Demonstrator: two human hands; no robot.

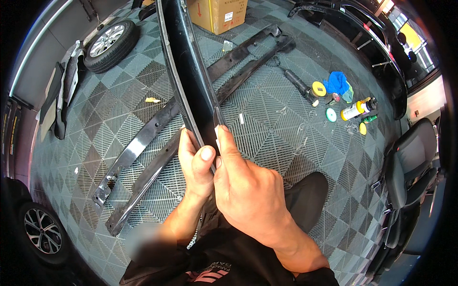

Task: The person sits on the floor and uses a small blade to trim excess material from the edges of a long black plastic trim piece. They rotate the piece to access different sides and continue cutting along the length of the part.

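Observation:
A long, black, channel-shaped car trim panel (202, 102) rises from my hands toward the top of the view, its inside facing me. My left hand (196, 167) is closed on its near left edge, thumb bent over toward the middle. Against the right edge, my right hand (250, 186) is closed with its fingers curled and the index finger along the rim. A thin pale sliver shows by that fingertip; what it is I cannot make out. The hands nearly touch and cover the panel's near end.
Two long dark trim strips (143, 138) lie diagonally across the grey tiled floor. A cardboard box (219, 16) and loose wheel (110, 46) stand farther off. At right are a polisher (300, 85), blue cloth (337, 83), yellow-white bottle (352, 111) and car seat (412, 157).

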